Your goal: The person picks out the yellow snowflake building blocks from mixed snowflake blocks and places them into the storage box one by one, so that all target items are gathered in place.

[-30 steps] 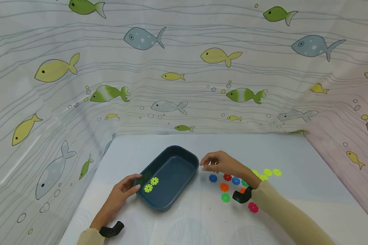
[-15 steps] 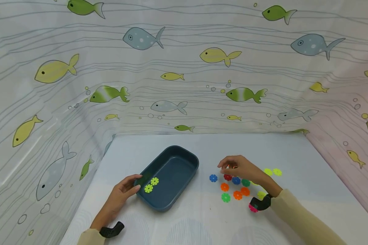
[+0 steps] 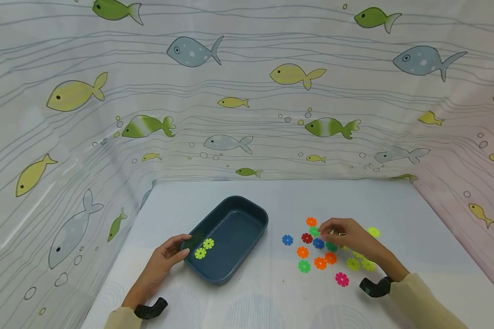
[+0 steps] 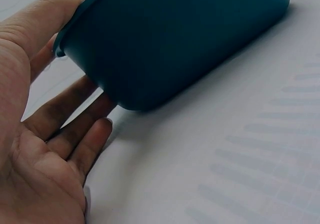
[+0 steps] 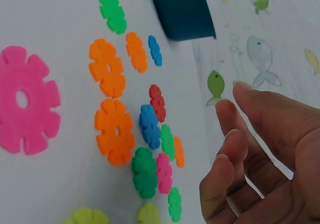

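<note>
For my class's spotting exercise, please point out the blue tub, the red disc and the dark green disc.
Blue tub (image 3: pixel 235 235), head view: bare inner floor.
Red disc (image 3: pixel 307 238), head view: its middle.
Dark green disc (image 5: pixel 145 173), right wrist view: its middle.

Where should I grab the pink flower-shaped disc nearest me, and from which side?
Probably pinch the pink flower-shaped disc from above, by opposite edges of its notched rim: it lies flat, with the rim free all round.
</note>
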`<state>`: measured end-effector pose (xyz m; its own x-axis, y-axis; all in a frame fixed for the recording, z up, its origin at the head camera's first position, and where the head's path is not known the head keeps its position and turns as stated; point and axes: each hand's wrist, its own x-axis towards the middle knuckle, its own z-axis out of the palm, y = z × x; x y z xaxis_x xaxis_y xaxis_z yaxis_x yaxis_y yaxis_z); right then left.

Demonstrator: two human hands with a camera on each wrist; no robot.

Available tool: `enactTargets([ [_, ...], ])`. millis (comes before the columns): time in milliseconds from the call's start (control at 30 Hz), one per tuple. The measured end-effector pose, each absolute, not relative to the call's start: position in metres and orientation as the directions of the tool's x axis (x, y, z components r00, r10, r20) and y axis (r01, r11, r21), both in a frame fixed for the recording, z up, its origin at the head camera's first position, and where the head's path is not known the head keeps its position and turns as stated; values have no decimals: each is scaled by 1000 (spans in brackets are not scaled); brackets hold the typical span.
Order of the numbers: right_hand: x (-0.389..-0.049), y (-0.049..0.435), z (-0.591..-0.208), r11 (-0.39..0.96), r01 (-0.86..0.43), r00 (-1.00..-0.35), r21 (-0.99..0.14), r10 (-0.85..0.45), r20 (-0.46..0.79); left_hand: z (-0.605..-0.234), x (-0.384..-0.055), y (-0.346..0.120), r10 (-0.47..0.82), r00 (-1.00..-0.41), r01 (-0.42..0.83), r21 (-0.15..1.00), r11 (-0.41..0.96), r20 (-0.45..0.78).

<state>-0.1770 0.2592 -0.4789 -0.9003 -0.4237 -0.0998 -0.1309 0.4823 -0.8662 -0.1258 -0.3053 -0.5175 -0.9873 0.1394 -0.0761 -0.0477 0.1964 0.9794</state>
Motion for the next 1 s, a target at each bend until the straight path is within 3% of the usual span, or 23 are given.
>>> enactTargets([
  [1000,-108,340,-498,540,64,-960,-839,-195,-199,-520,-127,-306,149,-987,-32,977,209,-64],
])
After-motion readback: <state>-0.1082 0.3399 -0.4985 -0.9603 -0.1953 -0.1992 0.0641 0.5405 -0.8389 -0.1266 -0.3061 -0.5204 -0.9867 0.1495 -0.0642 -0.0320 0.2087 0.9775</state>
